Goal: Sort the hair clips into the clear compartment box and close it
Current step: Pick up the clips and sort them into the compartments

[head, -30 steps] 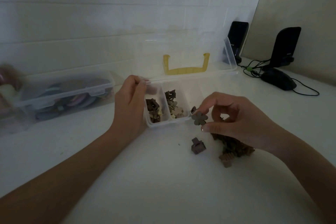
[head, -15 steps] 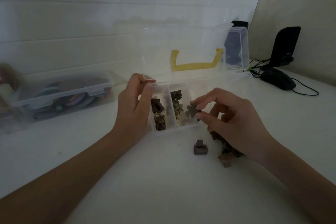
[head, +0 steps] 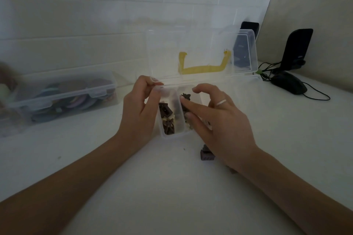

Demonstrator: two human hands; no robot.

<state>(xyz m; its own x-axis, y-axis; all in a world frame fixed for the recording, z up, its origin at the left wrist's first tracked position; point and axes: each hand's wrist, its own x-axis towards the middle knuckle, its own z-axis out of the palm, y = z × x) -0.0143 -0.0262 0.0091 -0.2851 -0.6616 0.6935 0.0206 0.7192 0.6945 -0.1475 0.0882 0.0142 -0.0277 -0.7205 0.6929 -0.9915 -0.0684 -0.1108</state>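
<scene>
Hiding half the clear box [head: 172, 135]: right hand [head: 219, 120], fingers loose; left hand [head: 137, 108] pinching its corner.

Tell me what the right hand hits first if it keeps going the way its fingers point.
The right hand points left and away over the compartment box. Its fingers would probably meet the dark clips there first, though depth is unclear.

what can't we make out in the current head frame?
- Right hand covers most of the second compartment of the clear box; whether it holds a clip cannot be told.
- Loose clips: one brown clip shows, the rest lie under the right wrist.
- Closed box at left: contents blurred, dim.
- Speaker: mostly behind the raised lid.
</scene>
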